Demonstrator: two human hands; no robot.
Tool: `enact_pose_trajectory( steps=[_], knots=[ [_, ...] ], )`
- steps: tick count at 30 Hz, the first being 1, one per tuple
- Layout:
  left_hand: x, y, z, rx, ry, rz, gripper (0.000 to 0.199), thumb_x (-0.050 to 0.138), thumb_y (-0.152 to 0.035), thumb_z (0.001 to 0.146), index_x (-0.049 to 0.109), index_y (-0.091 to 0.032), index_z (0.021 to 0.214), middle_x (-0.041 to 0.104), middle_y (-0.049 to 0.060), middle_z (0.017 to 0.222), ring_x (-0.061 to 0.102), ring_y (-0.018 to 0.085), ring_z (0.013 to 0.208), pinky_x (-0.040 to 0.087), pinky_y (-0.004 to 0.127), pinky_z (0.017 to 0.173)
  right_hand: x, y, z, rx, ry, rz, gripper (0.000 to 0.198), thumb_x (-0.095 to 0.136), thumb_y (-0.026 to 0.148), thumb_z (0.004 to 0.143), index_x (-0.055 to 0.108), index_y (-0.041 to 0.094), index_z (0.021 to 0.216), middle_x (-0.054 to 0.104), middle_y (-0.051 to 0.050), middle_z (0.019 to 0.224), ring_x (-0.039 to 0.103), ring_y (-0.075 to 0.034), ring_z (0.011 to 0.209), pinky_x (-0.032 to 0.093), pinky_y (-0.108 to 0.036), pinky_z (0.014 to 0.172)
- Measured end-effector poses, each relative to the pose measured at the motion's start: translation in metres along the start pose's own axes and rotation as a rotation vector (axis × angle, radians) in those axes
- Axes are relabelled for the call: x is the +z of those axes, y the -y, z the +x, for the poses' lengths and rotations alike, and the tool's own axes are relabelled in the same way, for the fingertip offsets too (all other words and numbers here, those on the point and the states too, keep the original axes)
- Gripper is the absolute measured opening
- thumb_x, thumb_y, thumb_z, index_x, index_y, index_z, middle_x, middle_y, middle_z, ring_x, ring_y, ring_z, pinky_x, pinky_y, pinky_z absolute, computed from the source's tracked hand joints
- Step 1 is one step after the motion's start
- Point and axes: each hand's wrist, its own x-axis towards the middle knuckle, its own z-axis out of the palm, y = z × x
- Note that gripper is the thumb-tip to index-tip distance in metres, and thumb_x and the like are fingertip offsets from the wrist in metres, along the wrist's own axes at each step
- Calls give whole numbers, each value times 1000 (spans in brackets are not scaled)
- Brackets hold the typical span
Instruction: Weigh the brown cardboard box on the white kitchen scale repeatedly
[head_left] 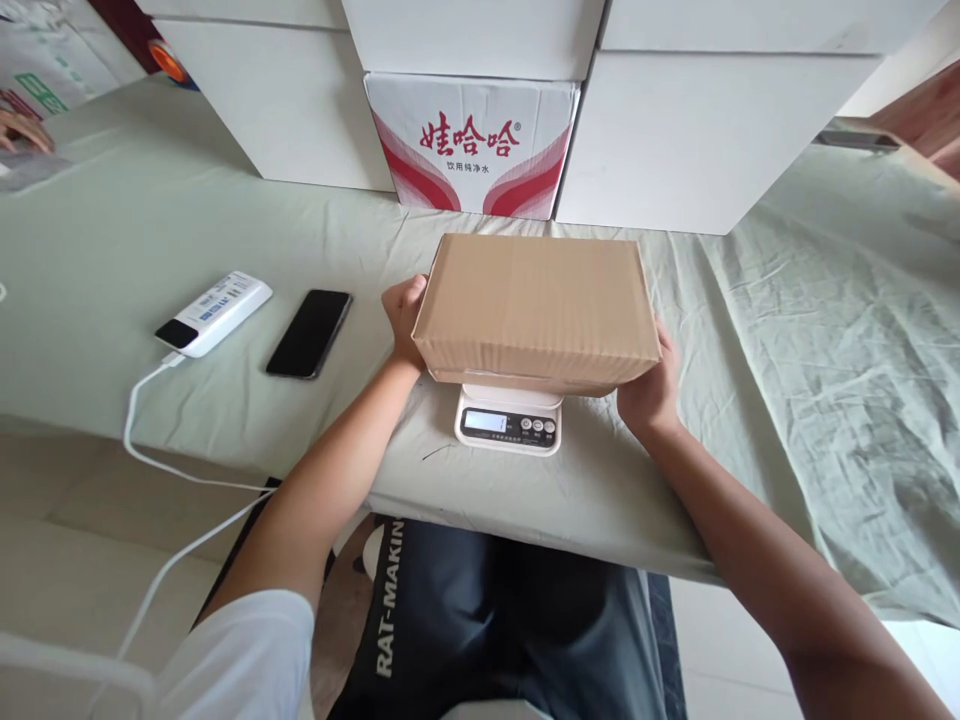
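Note:
A closed brown cardboard box (536, 300) is gripped between my two hands, directly over a small white digital kitchen scale (508, 432). My left hand (407, 318) presses on the box's left side, its fingertips partly out of sight behind it. On the opposite side, my right hand (652, 385) supports the lower right corner, fingers partly hidden. The box covers the scale's platform, and I cannot tell whether the two touch. The scale's lit display and its round buttons show at the front.
Left of the box lie a black smartphone (309, 334) and a white power bank (215, 313) with a white cable (131, 410) hanging off the table edge. White cartons (465, 150) stand along the back. Another person's hand (26, 130) shows at the far left. Green cloth (765, 350) covers the table.

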Motion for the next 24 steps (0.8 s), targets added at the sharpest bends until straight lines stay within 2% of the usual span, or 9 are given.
enact_pose_trajectory(
  steps=[3, 5, 11, 18, 21, 24],
  knots=[
    [-2, 3, 2, 123, 18, 39, 62, 59, -6, 106, 28, -21, 54, 27, -5, 56, 22, 10, 57, 22, 31, 59, -1, -5, -1, -1, -7, 72, 45, 74, 60, 97, 55, 26, 75, 47, 3, 74, 52, -16, 74, 51, -30, 69],
    [-3, 6, 4, 150, 44, 30, 63, 63, -11, 106, 28, -21, 55, 27, -6, 56, 23, 10, 56, 22, 31, 58, -1, -8, -1, -4, -27, 120, 42, 77, 58, 95, 58, 26, 76, 47, 4, 73, 51, -15, 72, 51, -29, 67],
    [-5, 11, 6, 226, 111, 20, 65, 67, -22, 108, 27, -22, 56, 25, -6, 55, 20, 10, 56, 18, 33, 57, -1, -14, 2, -60, -36, 138, 47, 78, 66, 91, 58, 26, 74, 49, 3, 73, 54, -16, 75, 51, -31, 69],
    [-6, 11, 4, 255, 147, 41, 60, 58, -13, 108, 27, -22, 57, 24, -5, 56, 20, 10, 56, 18, 33, 57, -1, -17, 2, -98, -49, 160, 51, 78, 68, 90, 54, 26, 72, 49, 2, 74, 58, -19, 79, 52, -34, 71],
    [-4, 6, 3, 238, 126, 71, 61, 56, -8, 107, 26, -22, 56, 23, -6, 56, 19, 9, 56, 17, 33, 58, 0, -12, 2, -69, -60, 151, 50, 78, 66, 90, 53, 26, 72, 45, 2, 72, 54, -18, 75, 48, -34, 69],
    [-2, 0, 7, 206, 29, 58, 63, 57, -12, 108, 22, -22, 56, 18, -6, 57, 18, 10, 55, 18, 32, 56, 0, -6, 8, -46, -103, 178, 52, 73, 65, 93, 48, 26, 69, 39, 2, 70, 45, -16, 68, 41, -33, 64]
  ],
)
